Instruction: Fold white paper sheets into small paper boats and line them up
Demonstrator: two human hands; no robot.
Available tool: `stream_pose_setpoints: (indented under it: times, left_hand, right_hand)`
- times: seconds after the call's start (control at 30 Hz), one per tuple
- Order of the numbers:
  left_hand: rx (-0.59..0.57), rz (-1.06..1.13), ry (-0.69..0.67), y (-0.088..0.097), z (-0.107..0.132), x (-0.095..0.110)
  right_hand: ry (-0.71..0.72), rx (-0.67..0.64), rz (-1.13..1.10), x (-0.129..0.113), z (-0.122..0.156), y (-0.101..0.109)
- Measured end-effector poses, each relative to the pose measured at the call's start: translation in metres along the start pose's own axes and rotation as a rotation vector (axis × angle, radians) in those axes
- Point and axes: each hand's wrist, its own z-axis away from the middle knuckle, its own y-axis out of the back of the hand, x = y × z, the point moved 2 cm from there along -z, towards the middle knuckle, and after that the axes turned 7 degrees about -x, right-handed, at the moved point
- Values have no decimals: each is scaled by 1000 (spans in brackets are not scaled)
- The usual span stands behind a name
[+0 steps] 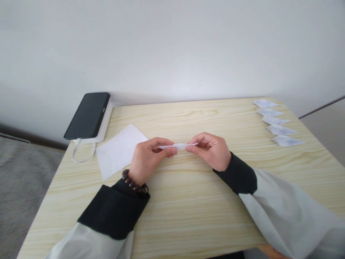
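Over the middle of a light wooden table [188, 201], both my hands pinch one small folded piece of white paper [178, 146]. My left hand [149, 156] grips its left end between thumb and fingers; a dark bead bracelet circles that wrist. My right hand [211, 149] pinches the right end. The paper is held flat and narrow just above the tabletop. Both sleeves are black at the cuff and pale grey further up.
A flat white paper sheet [118, 150] lies left of my hands. A dark phone [88, 115] rests on a white box with a strap at the back left corner. Several folded white paper pieces [280, 129] line the right edge. A white wall stands behind.
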Motion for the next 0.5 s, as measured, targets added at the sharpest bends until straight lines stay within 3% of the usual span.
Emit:
stream_pose_setpoints:
  times: [0.13,0.3,0.5]
  left_hand:
    - [-64,-97,-25,-1,-1,-1]
    - [-124,-29,-108,-7,1,1]
    - [-109,-102,-107,-9,5,1]
  right_hand:
    - [53,-70,106,-5,0,-1]
    - [154,-90,302,-13,1,-4]
    - [309,-116,379,-18,4,-6]
